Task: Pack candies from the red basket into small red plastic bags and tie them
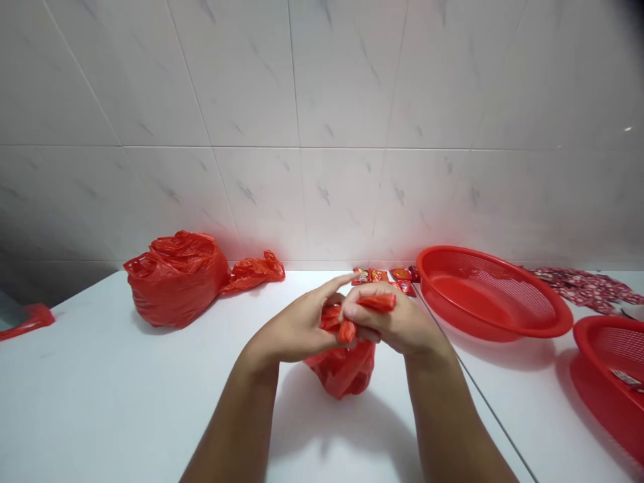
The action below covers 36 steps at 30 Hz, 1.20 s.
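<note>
A small red plastic bag (345, 372) hangs below my two hands in the middle of the view, just over or on the white table; I cannot tell if it touches. My left hand (304, 318) wraps round the bag's gathered neck, its index finger stretched toward the right hand. My right hand (392, 315) is closed on the twisted handle ends, which stick out past its thumb. The bag's contents are hidden by the plastic.
A full red plastic bag (176, 282) stands at the back left beside a crumpled red bag (254, 272). Small red packets (401, 275) lie near the wall. Two red plastic baskets (473, 329) (604, 389) stand right, with many scattered packets (586, 285) behind. A table seam (490, 406) runs at right.
</note>
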Each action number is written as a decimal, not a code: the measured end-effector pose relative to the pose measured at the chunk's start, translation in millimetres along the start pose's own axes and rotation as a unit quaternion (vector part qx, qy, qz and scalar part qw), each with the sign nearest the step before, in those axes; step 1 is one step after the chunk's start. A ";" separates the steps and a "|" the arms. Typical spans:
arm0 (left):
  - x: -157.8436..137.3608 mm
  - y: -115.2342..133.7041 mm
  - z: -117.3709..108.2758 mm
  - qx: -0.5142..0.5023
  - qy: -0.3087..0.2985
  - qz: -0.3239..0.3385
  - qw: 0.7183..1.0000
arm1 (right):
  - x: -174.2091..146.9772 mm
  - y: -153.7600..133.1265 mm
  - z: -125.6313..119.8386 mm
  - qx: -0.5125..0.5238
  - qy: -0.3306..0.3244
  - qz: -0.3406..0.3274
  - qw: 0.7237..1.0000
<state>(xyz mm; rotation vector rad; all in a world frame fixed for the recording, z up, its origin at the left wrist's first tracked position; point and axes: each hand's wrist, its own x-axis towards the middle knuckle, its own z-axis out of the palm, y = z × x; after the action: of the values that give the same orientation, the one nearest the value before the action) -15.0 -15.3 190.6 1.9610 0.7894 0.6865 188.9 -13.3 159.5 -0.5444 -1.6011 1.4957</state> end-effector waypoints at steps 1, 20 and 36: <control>2.8 -1.2 -0.4 -0.012 -0.014 0.002 1.000 | -2.2 -3.3 -2.0 -0.021 -0.013 -0.004 1.000; 2.9 -3.2 -9.1 -0.002 0.075 -0.082 0.994 | 13.9 11.2 3.9 -0.446 0.182 -0.236 0.844; -4.2 -35.9 -59.8 0.299 0.139 -0.344 0.879 | -20.6 6.3 -66.7 -0.360 0.044 0.269 0.892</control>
<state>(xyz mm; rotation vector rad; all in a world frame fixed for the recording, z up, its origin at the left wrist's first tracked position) -70.1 27.4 185.6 1.8955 1.9410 0.2935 252.5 10.3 142.1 -1.5553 -2.0171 1.1612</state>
